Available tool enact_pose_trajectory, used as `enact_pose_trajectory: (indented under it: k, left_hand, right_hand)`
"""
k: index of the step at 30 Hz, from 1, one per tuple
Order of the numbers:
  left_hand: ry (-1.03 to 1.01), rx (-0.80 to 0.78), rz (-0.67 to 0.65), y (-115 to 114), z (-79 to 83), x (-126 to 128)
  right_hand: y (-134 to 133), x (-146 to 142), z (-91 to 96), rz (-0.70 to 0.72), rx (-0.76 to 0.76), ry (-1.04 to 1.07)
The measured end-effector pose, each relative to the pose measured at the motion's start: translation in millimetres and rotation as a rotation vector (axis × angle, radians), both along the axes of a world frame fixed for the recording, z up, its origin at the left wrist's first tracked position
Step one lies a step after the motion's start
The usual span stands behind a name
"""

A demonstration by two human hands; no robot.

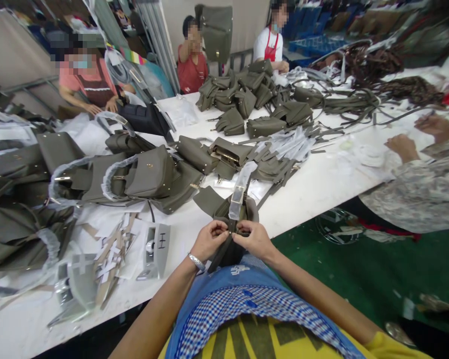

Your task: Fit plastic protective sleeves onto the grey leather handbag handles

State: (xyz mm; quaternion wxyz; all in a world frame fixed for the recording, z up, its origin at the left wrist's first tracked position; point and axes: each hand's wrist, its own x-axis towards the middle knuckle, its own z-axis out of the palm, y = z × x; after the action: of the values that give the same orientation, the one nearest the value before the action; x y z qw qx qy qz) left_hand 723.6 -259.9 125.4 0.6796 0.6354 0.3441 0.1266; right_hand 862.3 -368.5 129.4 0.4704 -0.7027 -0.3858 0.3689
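Note:
Close to my body, at the table's edge, is an olive-green handbag [210, 201] with its flap spread to the left. A strap [237, 199] wrapped in whitish film, with a gold buckle, lies up over it. Both hands meet at the strap's bare dark lower end, around a small shiny stud. My left hand [209, 240] pinches this end from the left, fingers closed. From the right, my right hand [256, 240] pinches the same spot with thumb and forefinger. What lies between the fingertips is partly hidden.
Olive bags [149, 172] crowd the white table [314, 187] on the left, and more are piled at the back [243, 92]. Film-wrapped straps [290, 147] lie ahead. Two clear tape dispensers [155, 249] stand front left. A co-worker's hands [404, 147] are at right; others sit across.

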Motion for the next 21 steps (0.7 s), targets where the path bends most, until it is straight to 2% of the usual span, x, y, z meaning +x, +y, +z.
enact_pose_trajectory:
  k: [4, 7, 10, 13, 15, 16, 18, 21]
  left_hand:
    - [0.091, 0.142, -0.048, -2.4, 3.7, -0.5]
    - [0.166, 0.315, -0.037, -3.5, 1.3, -2.8]
    - [0.184, 0.492, -0.03, 1.5, -2.3, -7.5]
    - [0.245, 0.505, -0.096, 13.0, -6.1, -12.3]
    - [0.281, 0.475, -0.163, 21.8, -12.5, -14.1]
    - [0.286, 0.472, -0.187, 24.6, -16.5, -15.3]
    - [0.266, 0.484, -0.213, 23.5, -22.8, -20.7]
    - [0.198, 0.495, -0.229, 2.3, -19.1, -33.6]
  right_hand:
    - [-0.2, 0.7, 1.3, 0.03, -0.01, -0.113]
    - [0.5, 3.6, 0.7, 0.106, 0.009, -0.169]
    - [0.5, 4.0, 1.9, 0.194, 0.03, -0.311]
    - [-3.1, 5.1, 4.6, 0.289, 0.084, -0.407]
    - [-8.7, 12.0, 5.1, 0.29, 0.157, -0.409]
    - [-13.1, 16.9, 5.1, 0.247, 0.179, -0.402]
    - [-25.9, 25.4, 5.5, 0.071, 0.163, -0.374]
    - [-54.5, 30.4, 1.7, -0.263, 0.041, -0.274]
